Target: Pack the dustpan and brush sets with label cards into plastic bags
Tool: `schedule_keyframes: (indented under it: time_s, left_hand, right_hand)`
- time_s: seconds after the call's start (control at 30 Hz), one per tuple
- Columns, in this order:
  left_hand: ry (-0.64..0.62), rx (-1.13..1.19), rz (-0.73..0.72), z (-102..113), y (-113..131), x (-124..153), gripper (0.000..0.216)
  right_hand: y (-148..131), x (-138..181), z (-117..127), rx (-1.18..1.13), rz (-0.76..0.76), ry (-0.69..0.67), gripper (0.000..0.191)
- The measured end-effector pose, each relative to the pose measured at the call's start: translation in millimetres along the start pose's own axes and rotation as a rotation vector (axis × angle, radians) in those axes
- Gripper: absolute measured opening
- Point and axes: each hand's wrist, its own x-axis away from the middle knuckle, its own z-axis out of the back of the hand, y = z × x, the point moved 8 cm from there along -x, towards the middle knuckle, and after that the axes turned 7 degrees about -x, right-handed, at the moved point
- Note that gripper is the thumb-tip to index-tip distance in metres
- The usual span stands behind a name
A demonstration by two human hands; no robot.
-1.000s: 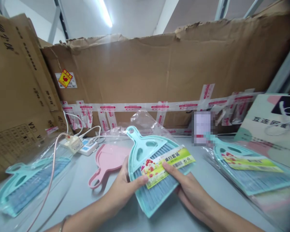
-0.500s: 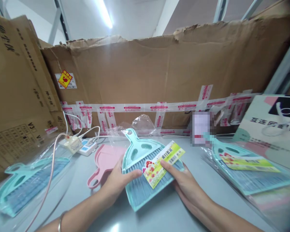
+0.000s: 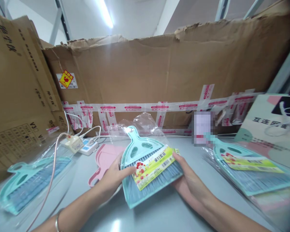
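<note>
Both my hands hold a teal brush-and-dustpan set (image 3: 145, 167) with a yellow-green label (image 3: 152, 167) across its blue bristles. My left hand (image 3: 112, 175) grips its left edge, thumb on top. My right hand (image 3: 187, 182) holds its right edge from below, thumb near the label's end. A clear plastic bag (image 3: 137, 124) lies around the set's handle end. A pink dustpan (image 3: 103, 159) lies on the grey table just behind my left hand.
A bagged teal set (image 3: 26, 182) lies at the left, another bagged set (image 3: 246, 169) at the right. A white power strip (image 3: 83, 145) with cables sits at the back left. Taped cardboard boxes (image 3: 159, 74) wall the back and left. A printed box (image 3: 273, 125) stands far right.
The set has turned a little anticlockwise and shifted left in my hands. The plastic bag now rises higher around its handle. My right thumb has moved to the label's right end.
</note>
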Motion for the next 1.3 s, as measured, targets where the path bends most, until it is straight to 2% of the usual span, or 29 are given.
schedule_keyframes:
  time_s: [0.13,0.23,0.37,0.47,0.53,0.6,0.73,0.83,0.9,1.07,1.2,1.3]
  left_hand:
    - [-0.023,-0.008,0.075,1.5,-0.8,-0.3,0.06]
    - [-0.011,0.015,0.139,2.8,-5.8,-0.8,0.06]
    - [-0.002,0.024,0.175,3.1,-8.9,0.0,0.058]
    - [-0.083,0.019,0.157,-5.0,-6.0,1.7,0.065]
    - [-0.042,-0.011,0.151,-2.7,-5.8,1.4,0.072]
    - [0.022,-0.03,0.136,2.3,-7.1,-0.7,0.072]
    - [0.043,0.006,0.104,8.2,-13.7,-7.6,0.058]
    - [0.173,0.037,0.101,22.6,-16.8,-10.0,0.056]
    - [0.24,0.05,0.114,28.8,-17.2,-9.8,0.057]
    - [0.232,0.004,0.196,26.2,-16.4,-7.2,0.051]
    - [0.113,-0.019,0.183,15.6,-11.5,-5.1,0.05]
    - [0.056,-0.018,0.166,12.2,-12.6,-5.5,0.058]
  right_hand:
    - [-7.5,-6.7,1.8,0.118,-0.124,-0.064,0.031]
    - [-6.1,-6.8,-1.5,0.181,-0.136,-0.114,0.033]
    - [-1.2,-8.4,4.6,0.168,-0.079,-0.035,0.041]
    - [0.3,-9.8,12.8,0.178,-0.059,0.046,0.043]
    - [1.0,-8.8,14.6,0.21,-0.09,0.064,0.042]
    - [1.1,-6.0,9.1,0.216,-0.135,0.008,0.039]
    - [-1.2,4.1,-12.5,0.183,-0.204,-0.227,0.036]
    - [0.1,12.2,-22.2,0.228,-0.247,-0.376,0.046]
    - [1.0,13.7,-22.9,0.257,-0.243,-0.409,0.048]
    - [3.0,0.3,-8.5,0.316,-0.171,-0.25,0.048]
    - [5.1,-10.7,5.3,0.376,-0.146,-0.101,0.047]
    - [3.7,-11.8,9.0,0.385,-0.153,-0.061,0.043]
